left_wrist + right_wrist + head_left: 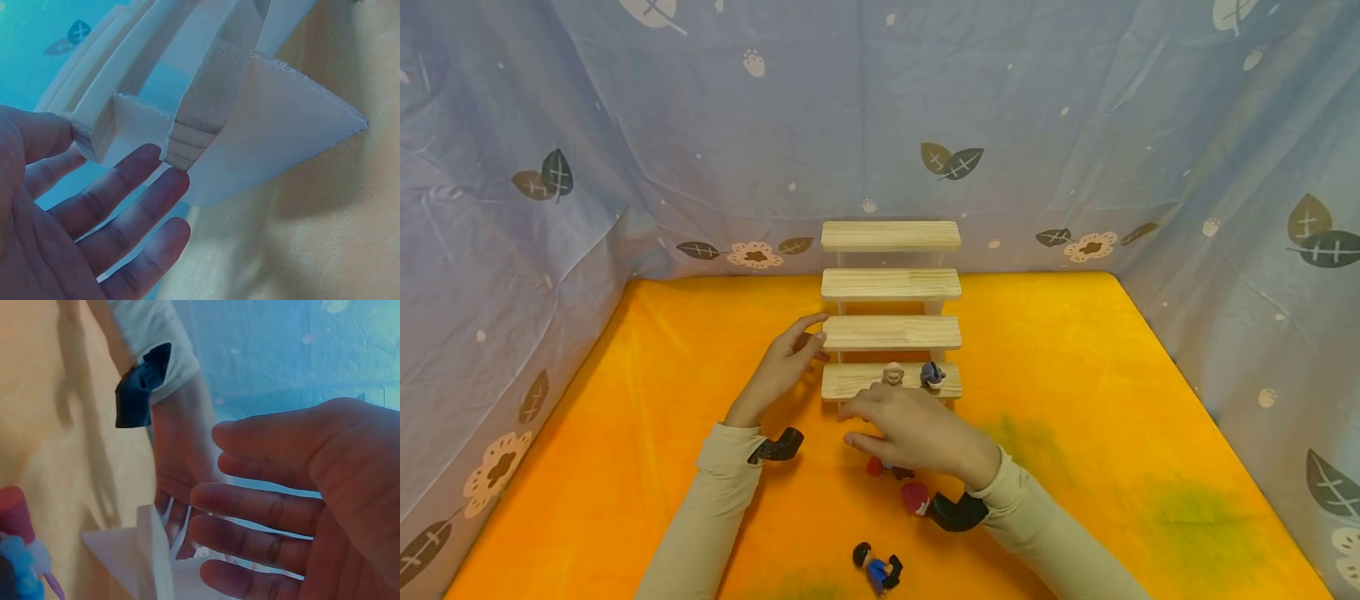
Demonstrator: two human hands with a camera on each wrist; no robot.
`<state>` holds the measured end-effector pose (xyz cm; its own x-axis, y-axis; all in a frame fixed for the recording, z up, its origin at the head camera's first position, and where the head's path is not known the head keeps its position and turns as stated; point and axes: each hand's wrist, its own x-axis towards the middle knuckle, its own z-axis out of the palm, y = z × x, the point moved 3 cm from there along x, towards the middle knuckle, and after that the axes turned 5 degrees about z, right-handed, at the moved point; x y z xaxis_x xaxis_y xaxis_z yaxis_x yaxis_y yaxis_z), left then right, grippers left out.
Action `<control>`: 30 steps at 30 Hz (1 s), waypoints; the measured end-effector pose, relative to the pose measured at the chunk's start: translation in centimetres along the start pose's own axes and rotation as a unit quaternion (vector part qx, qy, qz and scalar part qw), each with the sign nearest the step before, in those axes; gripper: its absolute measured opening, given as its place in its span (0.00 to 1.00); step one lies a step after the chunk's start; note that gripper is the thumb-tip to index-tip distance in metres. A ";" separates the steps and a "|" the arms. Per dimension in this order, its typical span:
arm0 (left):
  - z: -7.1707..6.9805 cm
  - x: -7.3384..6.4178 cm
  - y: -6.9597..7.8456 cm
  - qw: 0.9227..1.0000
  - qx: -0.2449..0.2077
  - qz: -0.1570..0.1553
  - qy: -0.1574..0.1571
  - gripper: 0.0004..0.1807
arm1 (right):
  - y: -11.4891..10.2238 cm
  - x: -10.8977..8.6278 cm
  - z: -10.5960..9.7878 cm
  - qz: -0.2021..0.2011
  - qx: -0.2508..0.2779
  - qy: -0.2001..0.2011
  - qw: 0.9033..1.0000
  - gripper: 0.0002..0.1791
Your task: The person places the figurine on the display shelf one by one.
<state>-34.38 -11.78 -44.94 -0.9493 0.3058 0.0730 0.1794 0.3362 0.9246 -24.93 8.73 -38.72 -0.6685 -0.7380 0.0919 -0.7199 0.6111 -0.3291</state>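
Observation:
A four-step wooden display stand [891,285] stands at the middle back. Beside its left end is my left hand [781,368], fingers spread and gently bent, with thumb and fingertips right at the ends of the step boards [194,125]. My right hand [917,427] hovers before the lowest step, palm inward and fingers extended, holding nothing. On that lowest step sit a pale-headed figurine [892,374] and, to its right, a dark blue-grey figurine [932,375]. The right hand partly covers the step's front edge.
A red-topped figurine [876,467] lies under my right hand, partly hidden. Close to the right wrist's black camera mount [958,512] is another figurine with a crimson top [915,497]. Nearer me lies a blue-clad, black-capped figurine [877,571]. Patterned fabric [865,108] hangs behind the orange cloth [715,333].

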 end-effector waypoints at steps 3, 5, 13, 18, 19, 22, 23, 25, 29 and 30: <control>0.0 0.0 0.0 1.000 -0.002 -0.001 -0.001 0.26 | 0.0 0.1 0.5 0.001 0.002 -0.019 1.000 0.15; 0.0 0.0 0.0 1.000 -0.002 -0.001 -0.003 0.27 | 0.0 0.1 0.8 0.001 0.009 -0.037 0.999 0.14; 0.0 0.0 0.0 1.000 -0.003 0.004 -0.002 0.26 | 0.4 0.3 1.7 0.011 0.004 -0.083 0.997 0.14; 0.1 0.1 0.0 1.000 -0.003 -0.002 -0.002 0.26 | 0.6 0.3 2.2 0.015 0.002 -0.095 0.995 0.15; 0.1 0.1 0.0 1.000 -0.002 -0.003 -0.002 0.26 | 0.7 0.3 2.3 0.019 0.001 -0.099 0.995 0.15; 0.1 0.0 0.1 1.000 -0.001 -0.006 -0.003 0.27 | 0.9 0.2 2.5 0.034 0.002 -0.113 0.993 0.15; 0.1 0.0 0.2 1.000 -0.001 -0.007 -0.003 0.27 | 0.9 0.3 2.5 0.040 0.005 -0.118 0.992 0.15; 0.1 -0.1 0.2 1.000 -0.002 -0.008 -0.002 0.27 | 1.1 0.3 2.7 0.054 0.008 -0.132 0.990 0.14; 0.1 0.0 0.3 1.000 -0.003 -0.004 0.002 0.27 | 1.3 0.3 2.9 0.075 0.006 -0.166 0.983 0.15; 0.1 0.0 0.4 1.000 -0.003 -0.003 0.003 0.27 | 1.3 0.2 2.9 0.078 0.004 -0.174 0.982 0.15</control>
<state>-34.30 -11.55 -44.65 -0.9522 0.2977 0.0691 0.1716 0.3337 0.9269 -25.47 8.53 -41.86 -0.6654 -0.6893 -0.2865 -0.6108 0.7234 -0.3219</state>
